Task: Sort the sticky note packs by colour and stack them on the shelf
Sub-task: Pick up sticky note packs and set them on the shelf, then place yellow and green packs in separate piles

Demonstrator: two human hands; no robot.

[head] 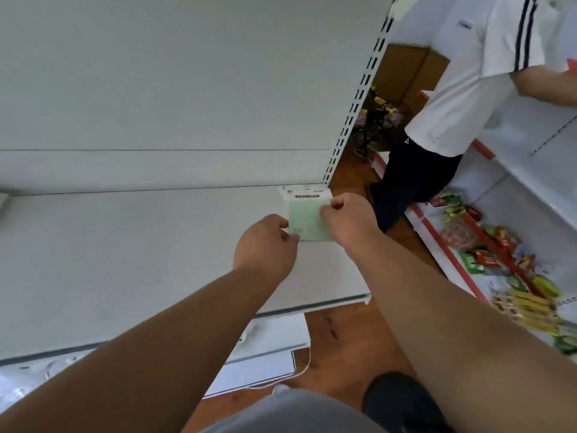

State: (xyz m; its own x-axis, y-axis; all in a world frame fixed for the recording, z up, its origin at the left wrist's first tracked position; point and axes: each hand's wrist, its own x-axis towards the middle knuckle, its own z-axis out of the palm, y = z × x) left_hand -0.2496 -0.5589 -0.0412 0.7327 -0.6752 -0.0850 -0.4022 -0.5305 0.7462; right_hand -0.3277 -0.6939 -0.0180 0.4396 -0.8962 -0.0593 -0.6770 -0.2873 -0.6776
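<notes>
Both forearms reach forward; left hand point(265, 242) pinches the green sticky note pack point(307, 218) at its near corner; right hand point(346, 218) pinches its right edge, on the white shelf point(156, 245).

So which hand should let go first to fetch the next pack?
Probably the left hand: it only pinches the green pack's near corner, while the right hand holds the top edge, steadying it at the shelf's right end.

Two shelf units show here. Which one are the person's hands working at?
The bare white shelf on the left, where both hands hold a green sticky note pack at its back right corner. The red-edged shelf to the right carries colourful snack packets.
</notes>
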